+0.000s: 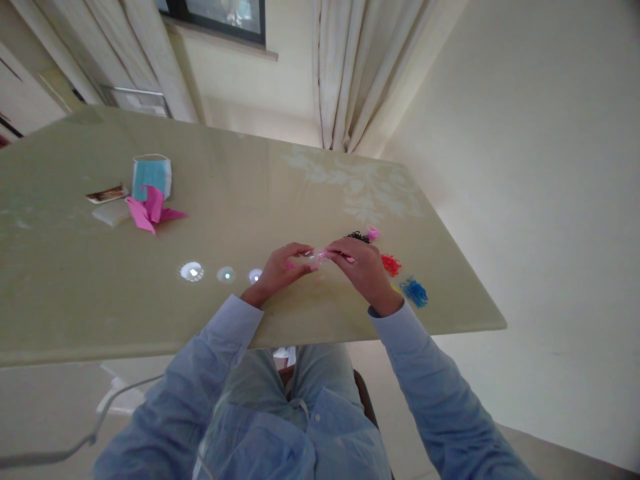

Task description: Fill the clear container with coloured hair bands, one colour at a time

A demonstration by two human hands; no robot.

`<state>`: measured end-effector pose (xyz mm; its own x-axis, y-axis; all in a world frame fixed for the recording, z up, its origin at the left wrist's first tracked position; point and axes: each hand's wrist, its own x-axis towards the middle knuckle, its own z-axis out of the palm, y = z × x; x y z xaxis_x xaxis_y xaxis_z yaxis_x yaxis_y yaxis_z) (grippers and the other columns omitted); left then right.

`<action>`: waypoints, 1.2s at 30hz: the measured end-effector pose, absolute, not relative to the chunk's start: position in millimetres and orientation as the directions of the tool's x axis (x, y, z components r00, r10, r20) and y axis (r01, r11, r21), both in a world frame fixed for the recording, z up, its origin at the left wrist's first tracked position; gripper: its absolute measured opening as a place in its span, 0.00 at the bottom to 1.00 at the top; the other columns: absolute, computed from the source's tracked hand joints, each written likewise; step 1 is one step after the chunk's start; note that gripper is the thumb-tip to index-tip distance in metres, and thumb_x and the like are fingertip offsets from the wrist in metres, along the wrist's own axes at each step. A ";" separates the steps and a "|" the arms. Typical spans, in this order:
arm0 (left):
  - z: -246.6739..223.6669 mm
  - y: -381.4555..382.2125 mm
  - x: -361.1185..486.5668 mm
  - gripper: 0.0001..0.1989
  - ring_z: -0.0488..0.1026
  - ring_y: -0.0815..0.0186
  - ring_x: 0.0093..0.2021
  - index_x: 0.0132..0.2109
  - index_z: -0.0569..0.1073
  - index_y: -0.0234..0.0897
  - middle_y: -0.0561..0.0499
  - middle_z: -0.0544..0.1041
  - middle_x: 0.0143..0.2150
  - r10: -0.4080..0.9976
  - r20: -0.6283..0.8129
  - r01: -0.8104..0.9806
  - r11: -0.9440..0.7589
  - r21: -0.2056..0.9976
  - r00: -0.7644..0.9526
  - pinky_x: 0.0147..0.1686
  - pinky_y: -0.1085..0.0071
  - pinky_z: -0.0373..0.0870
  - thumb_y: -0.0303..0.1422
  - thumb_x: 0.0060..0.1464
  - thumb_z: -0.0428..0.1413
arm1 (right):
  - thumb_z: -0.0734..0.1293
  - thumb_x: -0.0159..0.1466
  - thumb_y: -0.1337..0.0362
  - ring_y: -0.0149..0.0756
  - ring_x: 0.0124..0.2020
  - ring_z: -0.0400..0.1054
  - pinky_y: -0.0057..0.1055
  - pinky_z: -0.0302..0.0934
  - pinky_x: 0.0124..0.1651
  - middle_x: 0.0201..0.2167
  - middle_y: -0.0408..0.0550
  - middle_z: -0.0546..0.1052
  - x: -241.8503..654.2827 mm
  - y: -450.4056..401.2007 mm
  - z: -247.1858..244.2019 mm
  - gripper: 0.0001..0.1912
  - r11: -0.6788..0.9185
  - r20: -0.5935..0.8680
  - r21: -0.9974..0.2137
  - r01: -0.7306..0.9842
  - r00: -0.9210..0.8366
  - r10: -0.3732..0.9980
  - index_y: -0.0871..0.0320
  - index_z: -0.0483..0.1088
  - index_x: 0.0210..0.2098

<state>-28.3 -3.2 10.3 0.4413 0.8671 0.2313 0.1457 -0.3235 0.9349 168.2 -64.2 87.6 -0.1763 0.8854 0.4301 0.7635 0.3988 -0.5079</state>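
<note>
Over the table, my left hand (pixel 287 268) pinches one side of a small clear plastic bag (pixel 316 256) between thumb and fingers. The bag looks shiny and crinkled, with pink showing in it. At its other side, the fingers of my right hand (pixel 361 264) are closed on the bag's pink part. Just beyond my right hand lie a black pile of small rubber bands (pixel 359 236), partly hidden, and a small pink bundle (pixel 373 233). Red rubber bands (pixel 391 265) and blue rubber bands (pixel 415 292) lie to its right. A bit of yellow peeks out by my right wrist.
The glossy table (pixel 220 200) carries a pink folded-paper figure (pixel 151 210), a blue face mask (pixel 151 177), a small printed packet (pixel 107 194) and a translucent piece (pixel 111 213) at the left. A wall (pixel 540 200) stands right of the table; curtains (pixel 355 73) hang behind.
</note>
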 end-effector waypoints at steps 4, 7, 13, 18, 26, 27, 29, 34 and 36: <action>10.6 -4.1 -28.3 0.22 0.79 0.57 0.45 0.45 0.80 0.38 0.46 0.83 0.44 0.871 0.223 0.137 -0.310 0.941 0.437 0.48 0.63 0.75 0.46 0.46 0.66 | 0.67 0.69 0.64 0.37 0.39 0.76 0.31 0.68 0.44 0.37 0.50 0.81 169.0 -64.6 87.2 0.09 0.436 0.469 -0.483 0.759 -0.197 0.861 0.54 0.81 0.37; 10.5 -4.1 -28.2 0.22 0.80 0.57 0.45 0.44 0.80 0.38 0.46 0.83 0.44 0.873 0.215 0.129 -0.298 0.946 0.437 0.48 0.62 0.76 0.47 0.46 0.66 | 0.66 0.70 0.64 0.38 0.40 0.76 0.32 0.69 0.45 0.38 0.50 0.82 170.6 -63.9 88.9 0.10 0.447 0.447 -0.506 0.738 -0.220 0.867 0.53 0.82 0.40; 8.9 -3.1 -27.5 0.21 0.80 0.57 0.44 0.43 0.80 0.37 0.45 0.84 0.43 0.873 0.215 0.111 -0.290 0.950 0.438 0.47 0.63 0.76 0.45 0.45 0.66 | 0.67 0.68 0.66 0.40 0.42 0.78 0.34 0.70 0.48 0.41 0.51 0.84 173.1 -63.3 93.6 0.10 0.423 0.413 -0.525 0.739 -0.213 0.886 0.54 0.81 0.43; 6.4 -3.4 -27.9 0.21 0.80 0.57 0.44 0.44 0.81 0.36 0.44 0.84 0.44 0.881 0.209 0.118 -0.282 0.952 0.424 0.48 0.63 0.75 0.44 0.46 0.66 | 0.68 0.67 0.65 0.39 0.41 0.79 0.34 0.71 0.47 0.40 0.51 0.84 177.7 -66.5 91.3 0.09 0.383 0.446 -0.546 0.745 -0.130 0.886 0.55 0.81 0.43; 7.3 -1.9 -26.8 0.22 0.80 0.57 0.42 0.43 0.81 0.35 0.43 0.84 0.43 0.907 0.181 0.027 -0.207 0.978 0.380 0.46 0.62 0.76 0.45 0.44 0.68 | 0.68 0.66 0.64 0.37 0.35 0.77 0.34 0.72 0.41 0.40 0.51 0.83 230.1 -69.0 85.3 0.10 0.262 0.296 -0.492 0.830 -0.124 0.947 0.57 0.80 0.45; 7.5 -1.7 -26.6 0.22 0.80 0.56 0.42 0.43 0.81 0.34 0.43 0.84 0.43 0.912 0.171 0.011 -0.189 0.982 0.373 0.46 0.62 0.76 0.45 0.44 0.68 | 0.68 0.66 0.65 0.37 0.36 0.77 0.34 0.72 0.42 0.41 0.52 0.83 231.1 -70.8 83.4 0.10 0.272 0.245 -0.455 0.848 -0.175 0.954 0.58 0.80 0.44; 7.3 -1.4 -26.5 0.22 0.80 0.56 0.43 0.43 0.81 0.34 0.42 0.83 0.43 0.920 0.160 -0.021 -0.164 0.986 0.357 0.46 0.62 0.77 0.44 0.44 0.68 | 0.68 0.67 0.65 0.39 0.42 0.77 0.35 0.70 0.48 0.43 0.52 0.83 224.5 -75.1 77.7 0.09 0.320 0.138 -0.377 0.869 -0.289 0.947 0.58 0.80 0.44; 3.7 -1.4 -27.9 0.23 0.80 0.57 0.41 0.45 0.80 0.34 0.42 0.83 0.43 0.930 0.144 -0.027 -0.144 0.989 0.339 0.43 0.63 0.77 0.45 0.45 0.68 | 0.67 0.69 0.66 0.42 0.52 0.72 0.35 0.65 0.54 0.46 0.55 0.80 185.1 -77.3 59.3 0.10 0.389 -0.077 -0.181 0.903 -0.407 0.910 0.58 0.79 0.47; 2.3 -1.0 -28.6 0.24 0.80 0.57 0.41 0.45 0.80 0.34 0.42 0.83 0.43 0.932 0.142 -0.012 -0.147 0.989 0.335 0.42 0.64 0.77 0.45 0.45 0.68 | 0.65 0.71 0.65 0.42 0.50 0.72 0.34 0.64 0.51 0.45 0.56 0.79 175.3 -73.1 54.2 0.11 0.372 -0.141 -0.133 0.919 -0.389 0.910 0.59 0.79 0.46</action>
<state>-28.6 -1.0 2.3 0.3346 0.9316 0.1419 -0.0117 -0.1465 0.9891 175.3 -73.1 54.2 -0.3888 0.9104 -0.1412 0.9188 0.3718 -0.1326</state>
